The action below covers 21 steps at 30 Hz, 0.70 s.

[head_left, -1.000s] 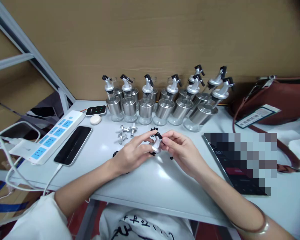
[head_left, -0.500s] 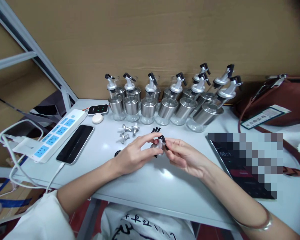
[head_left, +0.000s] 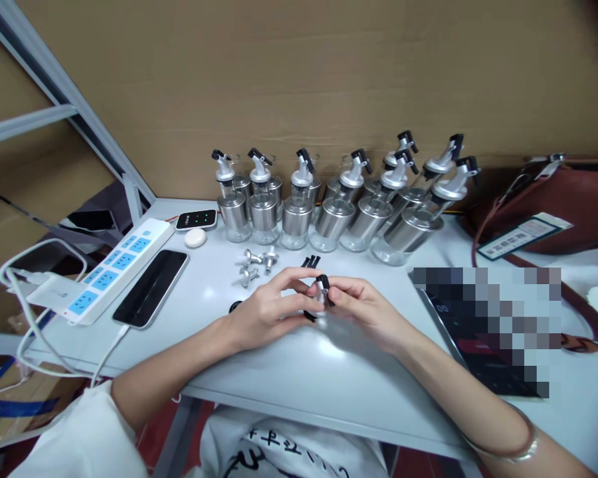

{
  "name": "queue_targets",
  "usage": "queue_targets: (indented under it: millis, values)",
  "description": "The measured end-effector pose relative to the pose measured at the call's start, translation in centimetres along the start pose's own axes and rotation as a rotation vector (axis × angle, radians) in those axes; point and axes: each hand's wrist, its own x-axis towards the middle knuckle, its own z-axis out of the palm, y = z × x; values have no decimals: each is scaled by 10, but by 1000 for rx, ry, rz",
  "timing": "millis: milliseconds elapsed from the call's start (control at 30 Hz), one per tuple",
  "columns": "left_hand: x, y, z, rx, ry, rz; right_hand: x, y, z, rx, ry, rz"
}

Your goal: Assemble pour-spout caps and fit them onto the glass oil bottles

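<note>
Between my two hands is a small silver pourer spout [head_left: 321, 299] with a black flip cap [head_left: 322, 281] on its top. My left hand [head_left: 274, 307] is closed around the silver body. The thumb and fingers of my right hand [head_left: 363, 304] pinch the black cap from the right. Just behind my left fingers lie several thin black pieces [head_left: 311, 261]. A black ring-shaped part [head_left: 234, 306], partly covered by my left hand, rests beside it. Three loose silver spouts [head_left: 250, 276] lie farther back on the left.
Several glass bottles with steel sleeves [head_left: 297, 219] stand along the cardboard wall, many topped with spouts. A power strip [head_left: 122, 269], a phone [head_left: 151, 289], a small device [head_left: 196, 220] and a white round case [head_left: 196, 238] are on the left. A tablet [head_left: 458, 345] and brown bag [head_left: 528, 199] are right.
My right hand has turned and drawn in closer around the black cap, its fingers now tucked behind the spout. The spout stands more upright. My left hand keeps its hold.
</note>
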Motion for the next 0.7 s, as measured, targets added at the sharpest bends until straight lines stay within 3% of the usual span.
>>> queue_targets:
  millis: [300,467,600,700]
  values:
    - [2,4,-3,286,-103,36,1,2,1,-24,-32,-34]
    - [3,-2,-3,489,-40,129,4,-3,5,-71,27,-113]
    - [3,-3,-5,512,82,111,3,-26,13,-99,72,-173]
    - [3,0,-6,488,163,126,4,-59,18,-360,84,-294]
